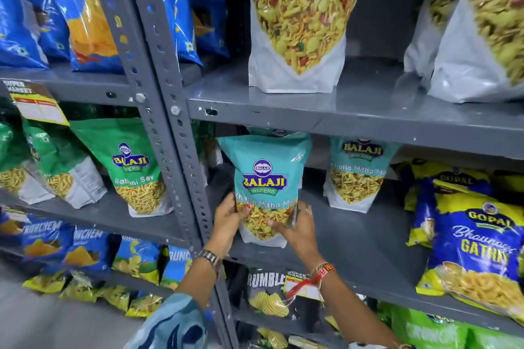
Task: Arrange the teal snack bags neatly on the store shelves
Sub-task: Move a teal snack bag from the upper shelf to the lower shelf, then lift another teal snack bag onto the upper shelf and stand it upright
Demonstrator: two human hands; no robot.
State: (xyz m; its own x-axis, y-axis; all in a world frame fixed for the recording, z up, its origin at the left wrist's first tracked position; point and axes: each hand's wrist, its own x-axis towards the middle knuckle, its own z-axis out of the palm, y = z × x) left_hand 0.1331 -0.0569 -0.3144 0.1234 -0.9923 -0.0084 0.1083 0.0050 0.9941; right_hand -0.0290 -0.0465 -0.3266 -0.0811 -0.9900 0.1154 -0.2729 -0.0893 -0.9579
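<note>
A teal Balaji snack bag (265,178) stands upright at the left end of the middle grey shelf (368,252). My left hand (228,221) grips its lower left side and my right hand (299,231) grips its lower right side. Another teal bag's top (279,132) peeks out right behind it. A second teal bag (355,173) stands further right on the same shelf. On the upper shelf (354,110) one teal bag (300,20) stands at centre and two more (482,31) lean at the right.
Grey slotted uprights (170,122) divide the racks just left of my hands. Blue-and-yellow Gopal bags (467,235) crowd the middle shelf's right end. Green Balaji bags (130,167) fill the left rack, with blue chip bags (85,14) above them. Black and green bags sit below.
</note>
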